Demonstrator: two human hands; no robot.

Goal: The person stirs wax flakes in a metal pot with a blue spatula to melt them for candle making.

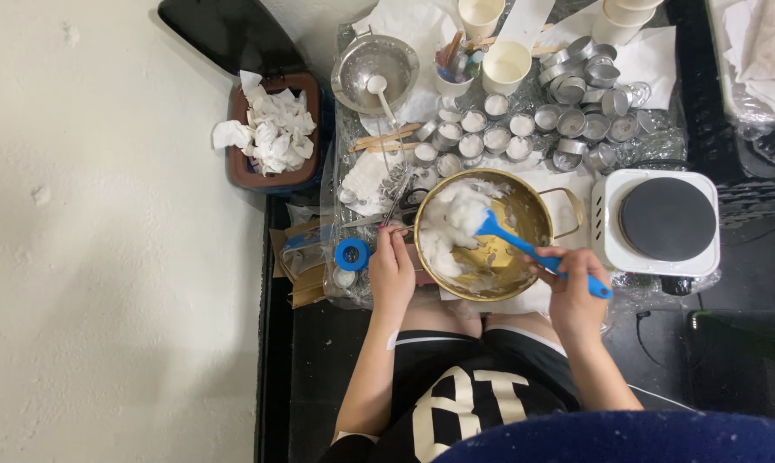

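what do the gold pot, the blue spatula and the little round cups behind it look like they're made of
Gold pot: likely metal, a shiny brass-coloured finish with glare on the inner wall.
Blue spatula, in the right hand: probably silicone or plastic, matte and evenly coloured.
Little round cups: thin silvery metal, probably aluminium, bright and reflective.
The left hand rests at the pot's rim.

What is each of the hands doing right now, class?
Left hand: gripping the rim of the gold pot.
Right hand: closed on the blue spatula.

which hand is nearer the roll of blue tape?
Left. The left hand sits just beside the blue tape roll; the right hand holds the blue spatula across the gold pot.
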